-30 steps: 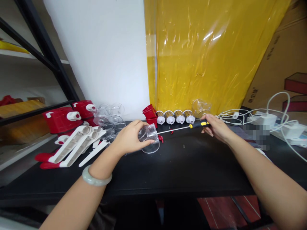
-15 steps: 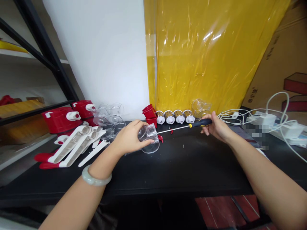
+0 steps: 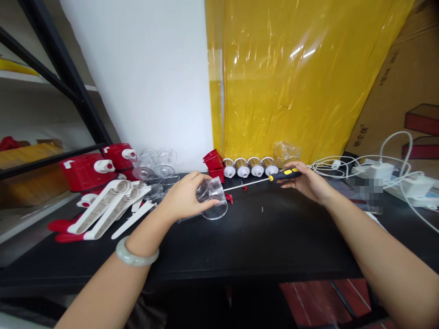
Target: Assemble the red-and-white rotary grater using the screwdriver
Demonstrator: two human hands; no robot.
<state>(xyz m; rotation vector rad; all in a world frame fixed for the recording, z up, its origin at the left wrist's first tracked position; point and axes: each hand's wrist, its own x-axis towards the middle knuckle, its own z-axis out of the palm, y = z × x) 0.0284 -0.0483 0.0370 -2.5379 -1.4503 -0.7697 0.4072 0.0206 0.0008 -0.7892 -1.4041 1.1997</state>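
My left hand [image 3: 188,194] is closed around a clear plastic part [image 3: 215,191] with a round rim, lying on its side on the black table. In my right hand [image 3: 307,182] is the black and yellow handle of a screwdriver [image 3: 247,183]. The shaft runs leftward, and its tip meets the end of the clear part facing it; whether it sits in a screw is too small to tell. Small red pieces [image 3: 229,198] lie just right of the clear part. Behind them stand red plastic cups [image 3: 214,165] and several perforated metal drums with white ends [image 3: 243,168].
At left are red housings [image 3: 87,171], white crank arms with red grips [image 3: 111,210] and more clear parts [image 3: 166,160]. Another clear part [image 3: 287,153] stands by the yellow sheet. White cables and adapters [image 3: 382,172] lie at right. The black table's front edge [image 3: 254,275] runs near me.
My right hand has turned the screwdriver handle, so its yellow patches now show, and the fingers have shifted on it. My left hand and the clear part stay almost still.
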